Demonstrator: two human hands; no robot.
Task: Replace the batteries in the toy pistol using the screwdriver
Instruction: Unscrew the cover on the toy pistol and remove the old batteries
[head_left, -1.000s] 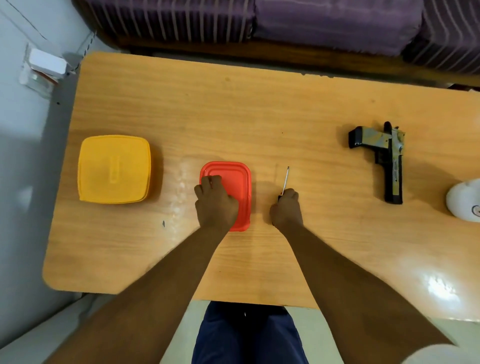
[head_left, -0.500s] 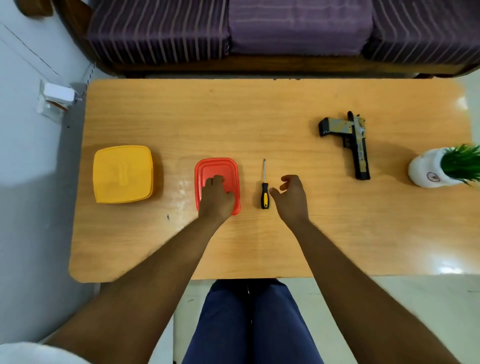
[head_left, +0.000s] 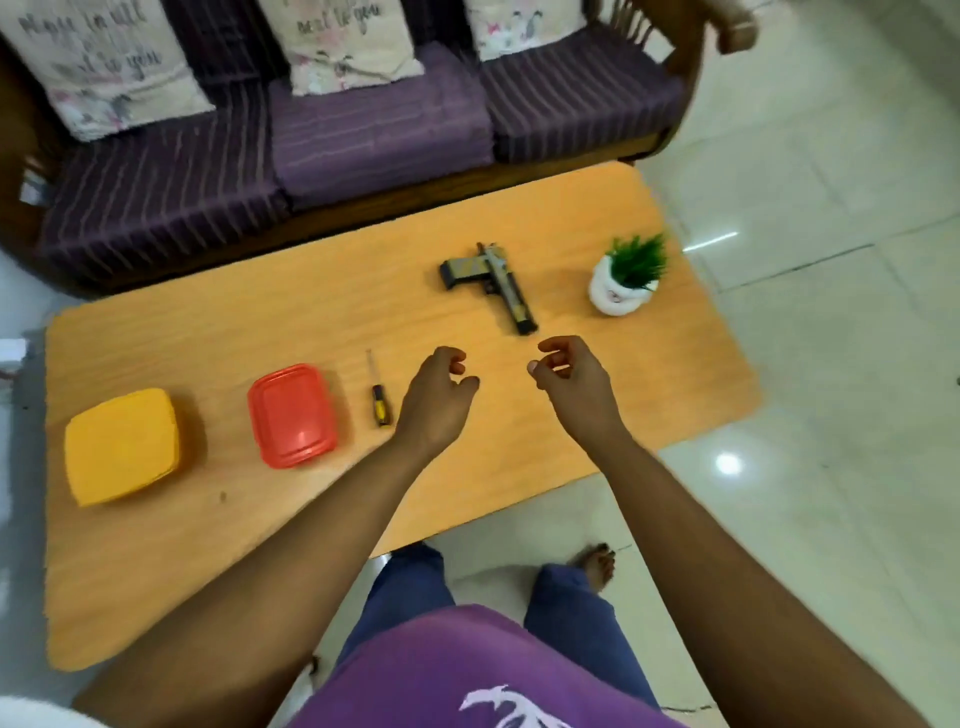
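The toy pistol (head_left: 493, 285), black with tan panels, lies flat on the orange wooden table (head_left: 260, 322), muzzle toward me. A small screwdriver (head_left: 377, 395) with a yellow-and-black handle lies left of my hands, untouched. My left hand (head_left: 435, 396) hovers above the table just right of the screwdriver, fingers loosely curled, holding nothing. My right hand (head_left: 570, 378) hovers below the pistol's muzzle, fingers also loosely curled and empty. A red lidded box (head_left: 292, 414) and a yellow lidded box (head_left: 123, 453) sit on the table's left part.
A small white pot with a green plant (head_left: 623, 280) stands right of the pistol near the table's right edge. A purple striped sofa (head_left: 332, 130) with cushions runs along the far side. Tiled floor lies to the right; my knees are under the near edge.
My left hand left the red box and my right hand left the screwdriver; both now hover empty nearer the pistol. The camera has risen and swung right.
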